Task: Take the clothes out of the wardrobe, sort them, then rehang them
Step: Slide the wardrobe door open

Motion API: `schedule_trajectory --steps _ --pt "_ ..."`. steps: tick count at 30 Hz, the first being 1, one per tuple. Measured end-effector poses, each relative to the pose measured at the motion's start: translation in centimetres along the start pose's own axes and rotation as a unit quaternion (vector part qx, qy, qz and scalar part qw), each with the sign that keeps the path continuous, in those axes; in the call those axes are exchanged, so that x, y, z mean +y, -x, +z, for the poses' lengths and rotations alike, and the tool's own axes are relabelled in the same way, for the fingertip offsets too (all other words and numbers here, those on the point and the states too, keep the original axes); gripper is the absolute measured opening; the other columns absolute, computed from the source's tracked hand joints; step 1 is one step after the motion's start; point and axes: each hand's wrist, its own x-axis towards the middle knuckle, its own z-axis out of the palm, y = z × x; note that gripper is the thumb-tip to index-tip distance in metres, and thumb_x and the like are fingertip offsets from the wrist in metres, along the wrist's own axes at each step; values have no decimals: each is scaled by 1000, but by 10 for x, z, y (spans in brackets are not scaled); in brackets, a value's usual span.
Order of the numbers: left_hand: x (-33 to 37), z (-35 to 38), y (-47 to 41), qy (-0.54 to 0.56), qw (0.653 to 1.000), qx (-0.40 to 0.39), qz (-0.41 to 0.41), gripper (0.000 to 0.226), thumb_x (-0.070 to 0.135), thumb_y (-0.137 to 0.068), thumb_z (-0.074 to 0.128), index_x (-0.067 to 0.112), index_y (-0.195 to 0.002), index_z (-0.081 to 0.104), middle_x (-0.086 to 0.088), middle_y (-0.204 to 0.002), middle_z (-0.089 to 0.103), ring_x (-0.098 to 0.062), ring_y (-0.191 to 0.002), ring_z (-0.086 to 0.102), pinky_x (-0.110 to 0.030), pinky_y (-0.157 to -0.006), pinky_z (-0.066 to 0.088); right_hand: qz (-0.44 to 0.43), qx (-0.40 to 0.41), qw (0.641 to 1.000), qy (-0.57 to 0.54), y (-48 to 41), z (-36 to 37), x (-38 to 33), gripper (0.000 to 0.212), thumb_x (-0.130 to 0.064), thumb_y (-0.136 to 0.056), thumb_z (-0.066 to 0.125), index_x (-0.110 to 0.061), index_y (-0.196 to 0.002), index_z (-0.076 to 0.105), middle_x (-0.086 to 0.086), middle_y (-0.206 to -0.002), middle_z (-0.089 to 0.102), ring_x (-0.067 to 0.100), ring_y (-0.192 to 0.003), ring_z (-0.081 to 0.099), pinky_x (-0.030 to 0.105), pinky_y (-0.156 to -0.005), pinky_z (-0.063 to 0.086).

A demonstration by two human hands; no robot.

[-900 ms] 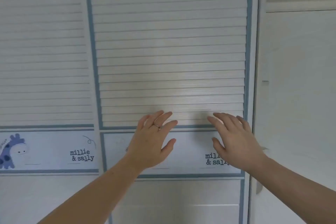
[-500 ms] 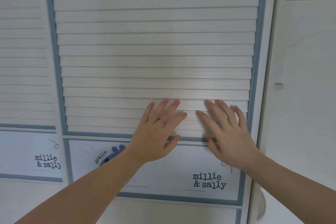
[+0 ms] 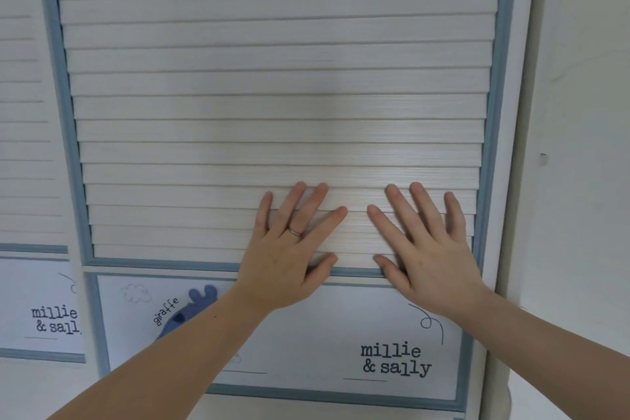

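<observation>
two bare forearms reach up from the bottom edge. the left hand (image 3: 289, 259) lies flat on the wardrobe door (image 3: 272, 78), fingers straight and fanned apart, holding nothing. a thin metal ring (image 3: 295, 232) sits on one finger. the right hand (image 3: 429, 256) lies just beside it, also flat on the door with fingers spread and thumb out, gripping nothing. the two thumbs point toward each other over the door's cross rail, close but apart.

under the wrists is a smooth white panel (image 3: 341, 334), flat and glossy, printed with "millie & sally" in black typewriter letters, a thin curl, a faint cloud outline and a rounded blue giraffe picture (image 3: 197, 303) partly hidden by the left forearm.

both sets of fingertips rest on the lowest slats (image 3: 238, 153), long horizontal strips of pale wood-grain finish that overlap like a shutter and fill the upper door. a narrow dull-blue frame (image 3: 494, 112) runs around the slats and the panel.

the wardrobe takes up nearly the whole view, its door covering the inside. to the left stands a second door (image 3: 24, 112) of the same slats and print. to the right, a plain white upright (image 3: 514, 181), then a smooth white wall (image 3: 586, 181).
</observation>
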Motion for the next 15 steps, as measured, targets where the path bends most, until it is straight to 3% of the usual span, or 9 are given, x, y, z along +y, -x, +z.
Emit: schedule_trajectory --steps 15 --pt "-47 -12 25 -27 1000 -13 -7 64 48 -93 55 27 -152 40 -9 -164 25 -34 -150 22 -66 -114 20 -14 17 999 -35 -29 7 -46 69 -48 -93 47 -23 -154 28 7 -163 18 38 -148 15 68 -111 14"
